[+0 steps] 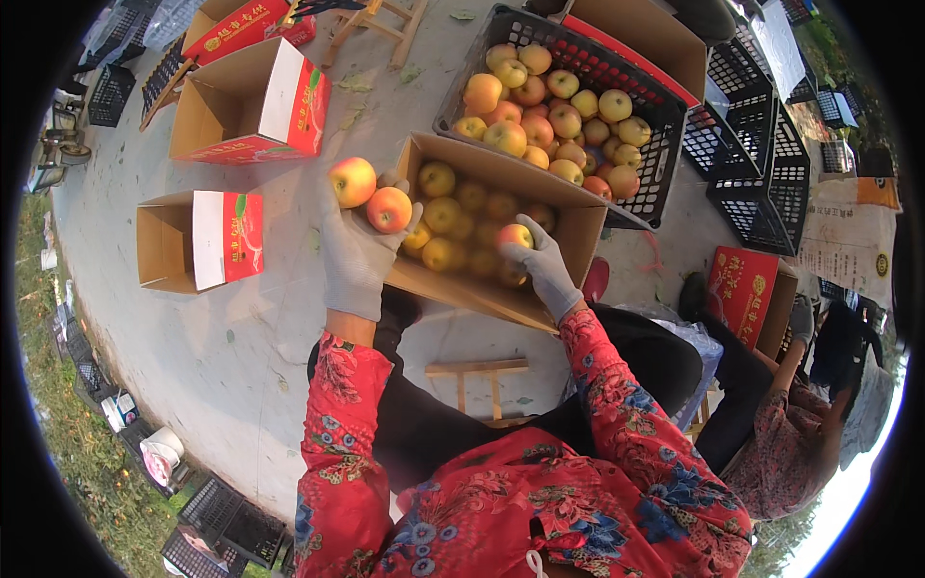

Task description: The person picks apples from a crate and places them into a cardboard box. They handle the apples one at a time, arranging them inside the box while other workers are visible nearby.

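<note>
My left hand (359, 249), in a grey work glove, holds two red-yellow apples, an upper apple (352, 182) and a lower apple (389, 210), beside the left wall of an open cardboard box (498, 311). Inside that box lies a layer of yellowish apples (442, 215), blurred towards the middle. My right hand (543, 271), gloved as well, grips one red-yellow apple (514, 237) over the box's right half. Behind the box stands a black plastic crate (654, 173) holding many loose apples (538, 130).
Two open red-and-white cartons, a larger carton (249, 108) and a smaller carton (199, 242), stand at left on the concrete floor (238, 376). Black crates (759, 173) stack at right. A co-worker (788, 433) sits at right beside a red carton (748, 296). A wooden stool (477, 367) shows below.
</note>
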Tool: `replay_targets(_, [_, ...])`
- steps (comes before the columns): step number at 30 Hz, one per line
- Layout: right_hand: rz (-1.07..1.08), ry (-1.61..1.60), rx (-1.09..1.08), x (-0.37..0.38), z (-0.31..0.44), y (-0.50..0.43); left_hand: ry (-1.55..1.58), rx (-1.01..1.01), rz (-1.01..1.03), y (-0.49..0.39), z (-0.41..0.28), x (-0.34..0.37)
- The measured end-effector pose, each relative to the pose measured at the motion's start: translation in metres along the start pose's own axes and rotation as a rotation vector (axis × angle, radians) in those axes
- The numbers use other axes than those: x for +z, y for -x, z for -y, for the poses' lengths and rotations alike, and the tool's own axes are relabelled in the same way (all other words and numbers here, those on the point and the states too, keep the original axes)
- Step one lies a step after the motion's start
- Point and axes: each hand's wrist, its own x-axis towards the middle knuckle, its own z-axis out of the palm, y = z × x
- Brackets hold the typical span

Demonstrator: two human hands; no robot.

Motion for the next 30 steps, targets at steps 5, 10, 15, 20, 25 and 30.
replay_targets(5, [-0.106,0.401,-0.079,0.025,-0.06,-0.1,0.033,0.129,0.028,0.001,-0.03,0.009])
replay_targets(10, [-0.294,0.596,-0.263,0.034,-0.092,-0.155,0.041,0.176,0.001,0.0,-0.041,0.011])
replay_targets(15, [-0.356,0.698,-0.259,0.054,-0.089,-0.162,0.071,0.093,-0.022,-0.003,-0.039,0.011])
replay_targets(20, [-0.348,0.587,-0.22,0.076,-0.091,-0.168,0.067,0.078,-0.066,-0.002,-0.036,0.012])
replay_targets(25, [-0.278,0.612,-0.292,0.073,-0.101,-0.169,0.054,0.073,-0.016,-0.002,-0.03,0.005])
replay_targets(30, [-0.211,0.369,-0.243,0.064,-0.075,-0.143,-0.093,0.067,0.069,-0.009,-0.008,-0.008])
